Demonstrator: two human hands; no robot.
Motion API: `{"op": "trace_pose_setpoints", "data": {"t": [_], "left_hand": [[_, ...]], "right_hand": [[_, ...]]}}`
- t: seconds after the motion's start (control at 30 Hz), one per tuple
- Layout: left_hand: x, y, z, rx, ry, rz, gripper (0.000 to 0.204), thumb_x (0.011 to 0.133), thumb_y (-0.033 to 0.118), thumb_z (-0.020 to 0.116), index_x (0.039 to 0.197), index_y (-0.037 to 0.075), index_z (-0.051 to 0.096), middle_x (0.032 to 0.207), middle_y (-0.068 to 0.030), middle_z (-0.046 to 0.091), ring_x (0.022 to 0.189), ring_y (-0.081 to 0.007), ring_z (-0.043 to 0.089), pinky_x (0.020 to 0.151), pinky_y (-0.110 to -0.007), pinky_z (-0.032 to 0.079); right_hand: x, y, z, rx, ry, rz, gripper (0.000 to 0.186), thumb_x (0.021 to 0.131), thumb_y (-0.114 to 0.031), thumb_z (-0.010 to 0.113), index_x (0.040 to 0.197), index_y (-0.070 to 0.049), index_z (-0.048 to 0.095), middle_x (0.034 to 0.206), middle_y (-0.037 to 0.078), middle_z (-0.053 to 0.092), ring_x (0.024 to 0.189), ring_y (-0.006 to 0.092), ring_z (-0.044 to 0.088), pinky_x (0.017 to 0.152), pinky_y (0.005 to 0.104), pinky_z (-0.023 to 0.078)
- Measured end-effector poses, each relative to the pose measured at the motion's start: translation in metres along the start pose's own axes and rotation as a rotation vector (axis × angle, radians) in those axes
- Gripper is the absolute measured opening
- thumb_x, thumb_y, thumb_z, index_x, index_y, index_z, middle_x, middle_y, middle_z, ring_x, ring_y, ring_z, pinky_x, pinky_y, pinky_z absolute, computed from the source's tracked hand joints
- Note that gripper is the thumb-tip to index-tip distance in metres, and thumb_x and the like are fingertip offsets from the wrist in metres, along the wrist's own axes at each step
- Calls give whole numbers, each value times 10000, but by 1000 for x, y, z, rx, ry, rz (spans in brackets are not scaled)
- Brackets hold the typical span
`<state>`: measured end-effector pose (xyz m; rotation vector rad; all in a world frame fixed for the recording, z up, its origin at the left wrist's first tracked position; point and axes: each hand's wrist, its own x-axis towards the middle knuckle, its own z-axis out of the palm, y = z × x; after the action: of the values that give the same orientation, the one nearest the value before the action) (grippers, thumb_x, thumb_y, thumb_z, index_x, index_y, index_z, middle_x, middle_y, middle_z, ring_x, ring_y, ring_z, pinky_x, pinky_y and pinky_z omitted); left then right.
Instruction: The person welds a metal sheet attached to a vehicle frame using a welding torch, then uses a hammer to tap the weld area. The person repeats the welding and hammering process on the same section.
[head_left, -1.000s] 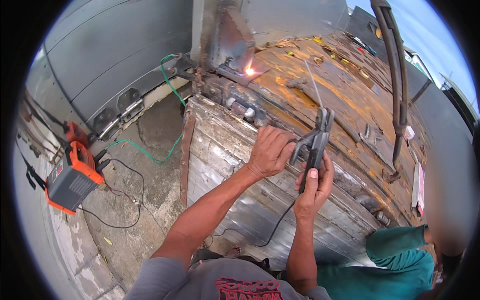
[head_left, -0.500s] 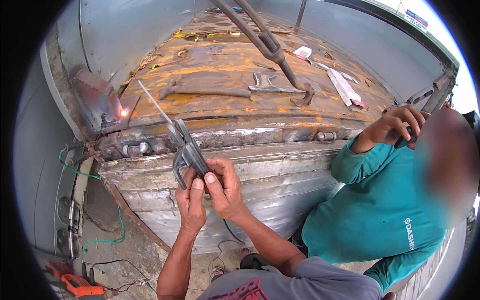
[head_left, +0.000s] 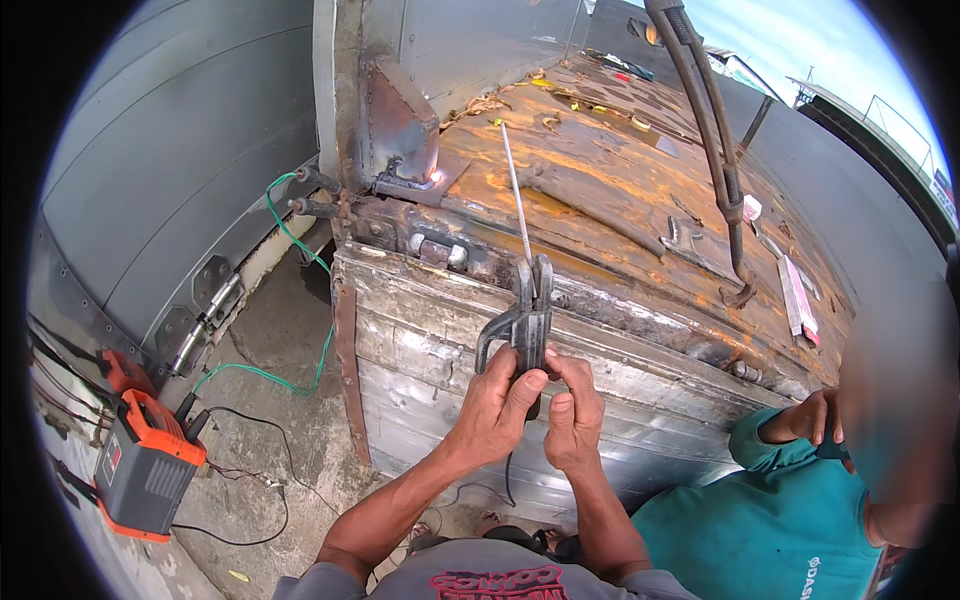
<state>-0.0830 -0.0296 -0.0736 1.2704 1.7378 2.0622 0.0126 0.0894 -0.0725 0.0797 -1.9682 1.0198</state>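
Observation:
A black welding electrode holder (head_left: 532, 318), its jaws clamped on a thin pale welding rod (head_left: 516, 190), stands nearly upright in front of me. My left hand (head_left: 498, 408) is closed round the handle below the curved lever. On the other side, my right hand (head_left: 573, 412) is closed at the handle, its index finger against it; its grip is partly hidden. A black cable drops from below the hands. Beyond the rod, a small bright spot glows at the foot of a rusty steel bracket (head_left: 402, 125), where it meets the rusty metal bed (head_left: 590, 150).
An orange and grey welding machine (head_left: 150, 465) sits low at the left, with cables across the concrete. A green wire (head_left: 325, 350) runs to the hinge. On the bed lie a hammer (head_left: 590, 215) and a pink-white box (head_left: 797, 300). A person in a teal shirt (head_left: 745, 500) is close at right.
My view has swung left, bringing the welding machine further in. The holder and rod have turned from leaning left to nearly upright, still between both hands. The other person's raised hand sits lower in view.

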Motion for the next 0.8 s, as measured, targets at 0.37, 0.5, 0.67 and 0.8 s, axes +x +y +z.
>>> {"op": "trace_pose_setpoints", "data": {"t": [0.37, 0.5, 0.67, 0.8], "left_hand": [[-61, 13, -40, -155, 96, -210, 528, 1139, 441, 471, 1325, -32, 611, 770, -7, 564, 674, -99, 531, 623, -296, 449], [-85, 9, -57, -156, 191, -285, 556, 1131, 483, 493, 1220, -44, 647, 731, 9, 542, 629, -64, 486, 576, -265, 396], [-98, 3, -66, -180, 206, -268, 574, 1121, 506, 510, 1201, -43, 654, 746, 5, 541, 609, -66, 479, 555, -256, 380], [-104, -2, -69, -211, 245, -244, 566, 1111, 519, 523, 1205, -23, 654, 762, 6, 534, 608, -78, 505, 557, -252, 404]], "right_hand": [[198, 129, -106, -1214, -145, 137, 523, 1054, -403, 620, 1402, -15, 648, 1419, 280, 627, 1309, 448, 591, 1091, 560, 456], [214, 140, -98, -1173, -375, 408, 522, 1030, -442, 623, 1317, -9, 677, 1330, 291, 678, 1251, 466, 639, 1038, 582, 494], [211, 139, -99, -1272, -310, 208, 466, 1008, -421, 605, 1190, -3, 701, 1163, 290, 739, 1132, 486, 695, 999, 641, 497], [204, 100, -65, -1218, -266, 141, 408, 968, -370, 589, 1105, -5, 709, 976, 288, 760, 922, 456, 760, 820, 554, 603]]}}
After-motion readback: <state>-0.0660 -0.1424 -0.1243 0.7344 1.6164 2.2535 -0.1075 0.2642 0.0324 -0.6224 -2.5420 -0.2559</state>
